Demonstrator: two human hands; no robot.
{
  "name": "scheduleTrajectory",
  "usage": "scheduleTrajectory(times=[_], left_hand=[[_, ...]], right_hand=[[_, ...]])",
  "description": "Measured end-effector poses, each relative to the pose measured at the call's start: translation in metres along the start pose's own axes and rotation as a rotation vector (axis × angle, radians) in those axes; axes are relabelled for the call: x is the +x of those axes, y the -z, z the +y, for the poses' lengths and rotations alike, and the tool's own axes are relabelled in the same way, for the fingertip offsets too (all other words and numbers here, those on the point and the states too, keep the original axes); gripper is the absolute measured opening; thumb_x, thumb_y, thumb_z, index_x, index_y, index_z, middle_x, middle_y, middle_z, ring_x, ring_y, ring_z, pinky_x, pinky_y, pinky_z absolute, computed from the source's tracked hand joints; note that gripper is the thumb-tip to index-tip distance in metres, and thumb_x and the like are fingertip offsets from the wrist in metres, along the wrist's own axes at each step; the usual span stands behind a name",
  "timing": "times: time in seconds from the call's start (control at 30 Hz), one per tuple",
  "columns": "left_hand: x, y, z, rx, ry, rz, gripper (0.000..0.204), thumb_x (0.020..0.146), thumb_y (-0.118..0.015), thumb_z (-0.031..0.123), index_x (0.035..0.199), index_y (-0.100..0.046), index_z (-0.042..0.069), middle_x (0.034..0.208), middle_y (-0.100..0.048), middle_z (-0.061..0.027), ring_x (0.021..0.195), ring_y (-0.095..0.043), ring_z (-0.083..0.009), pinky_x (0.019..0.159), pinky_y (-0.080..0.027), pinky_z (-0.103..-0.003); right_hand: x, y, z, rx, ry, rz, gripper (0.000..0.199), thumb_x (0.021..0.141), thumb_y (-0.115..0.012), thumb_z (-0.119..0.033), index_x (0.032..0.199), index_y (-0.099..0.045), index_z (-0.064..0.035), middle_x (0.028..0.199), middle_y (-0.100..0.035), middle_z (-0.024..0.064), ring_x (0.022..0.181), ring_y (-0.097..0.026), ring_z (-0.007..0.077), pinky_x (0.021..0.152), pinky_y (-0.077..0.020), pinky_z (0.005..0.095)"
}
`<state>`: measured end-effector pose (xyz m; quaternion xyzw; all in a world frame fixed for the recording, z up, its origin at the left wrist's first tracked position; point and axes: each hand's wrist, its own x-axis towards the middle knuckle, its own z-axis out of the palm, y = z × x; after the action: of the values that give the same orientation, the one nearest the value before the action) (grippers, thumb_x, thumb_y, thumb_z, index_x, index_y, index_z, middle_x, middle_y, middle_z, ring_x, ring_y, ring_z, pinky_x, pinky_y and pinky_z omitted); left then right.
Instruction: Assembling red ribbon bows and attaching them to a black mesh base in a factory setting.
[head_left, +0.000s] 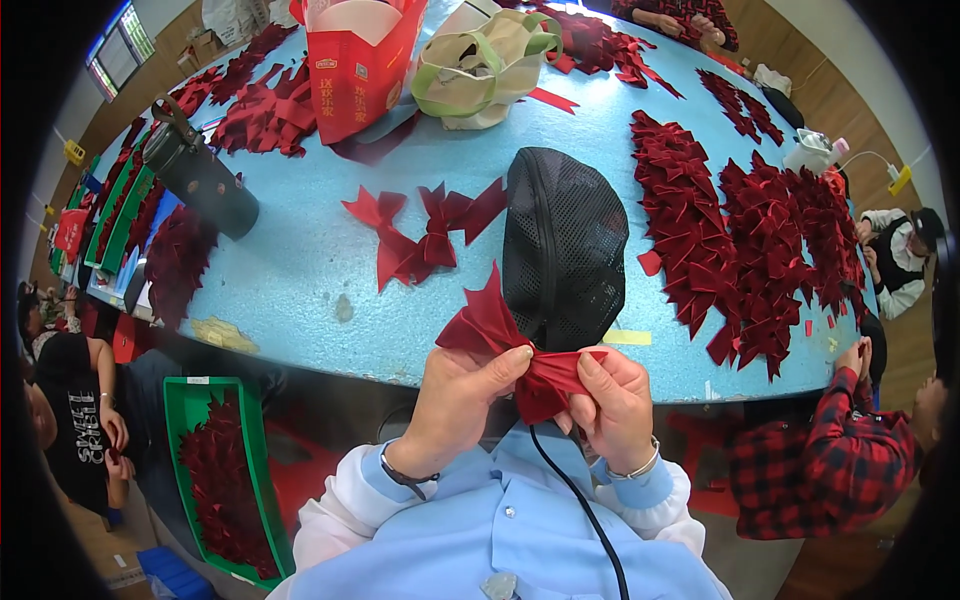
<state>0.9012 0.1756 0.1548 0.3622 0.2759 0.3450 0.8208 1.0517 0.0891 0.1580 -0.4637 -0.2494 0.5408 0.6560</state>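
Observation:
A dark red ribbon bow (500, 325) is held between my two hands at the table's near edge. My left hand (465, 400) pinches its middle with thumb and fingers. My right hand (612, 405) grips the bow's right loop, thumb on top. Just beyond my hands lies a black mesh pouch (565, 245) with a zip, and a black cable hangs down in front of my blue shirt. Left of the pouch, a few red velvet bows (425, 235) rest on the light blue table (300, 315).
Long piles of red bows (690, 230) cover the table's right side. A dark tumbler (200, 180), a red paper bag (358, 75) and a cream tote bag (480, 70) stand farther back. A green crate (262, 480) of bows sits at lower left. Other people sit around the table.

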Motion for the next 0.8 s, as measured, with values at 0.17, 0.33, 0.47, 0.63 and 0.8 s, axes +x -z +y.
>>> scheduleTrajectory(times=[0.17,0.33,0.47,0.63,0.8], left_hand=[[0.002,0.006,0.005,0.064,-0.023,0.044,0.016,0.088,-0.061,0.012,0.087,-0.064,-0.003,0.078,-0.063,-0.0055,0.065,-0.056,-0.0104,0.058,-0.045,-0.025],[0.000,0.007,0.011,0.096,-0.020,-0.004,0.018,0.085,-0.067,0.013,0.090,-0.064,-0.004,0.082,-0.063,-0.0050,0.069,-0.055,-0.0080,0.060,-0.044,-0.023],[-0.012,-0.008,0.019,0.043,0.039,-0.010,0.017,0.086,-0.063,0.010,0.095,-0.064,-0.004,0.082,-0.064,-0.0057,0.069,-0.057,-0.0095,0.062,-0.045,-0.023],[-0.018,-0.015,0.014,0.137,-0.035,-0.045,0.018,0.085,-0.065,0.009,0.098,-0.064,-0.004,0.085,-0.065,-0.0054,0.073,-0.058,-0.0087,0.066,-0.045,-0.022],[-0.023,-0.014,0.012,0.215,0.090,-0.200,0.024,0.086,-0.064,0.010,0.104,-0.062,-0.005,0.090,-0.065,-0.0058,0.081,-0.059,-0.0098,0.074,-0.048,-0.024]], right_hand=[[-0.001,0.023,-0.001,0.054,0.105,0.024,0.027,0.098,-0.043,-0.020,0.087,-0.054,0.0024,0.050,-0.045,0.0040,0.039,-0.039,0.0101,0.042,-0.0402,0.0265],[-0.012,0.016,-0.007,-0.091,0.246,0.129,0.022,0.096,-0.046,-0.017,0.092,-0.054,0.0033,0.060,-0.051,0.0044,0.047,-0.047,0.0101,0.047,-0.0438,0.0248],[-0.014,-0.001,-0.011,-0.279,0.252,0.031,0.019,0.092,-0.052,-0.013,0.101,-0.053,0.0038,0.075,-0.056,0.0045,0.060,-0.054,0.0101,0.057,-0.0476,0.0239],[-0.011,0.002,-0.017,-0.386,0.325,0.031,0.021,0.087,-0.060,-0.007,0.104,-0.054,0.0039,0.084,-0.059,0.0047,0.073,-0.057,0.0095,0.070,-0.0488,0.0240],[0.006,-0.014,-0.037,-0.420,0.293,-0.104,0.016,0.083,-0.061,-0.002,0.098,-0.058,0.0045,0.087,-0.062,0.0061,0.079,-0.059,0.0099,0.075,-0.0491,0.0244]])
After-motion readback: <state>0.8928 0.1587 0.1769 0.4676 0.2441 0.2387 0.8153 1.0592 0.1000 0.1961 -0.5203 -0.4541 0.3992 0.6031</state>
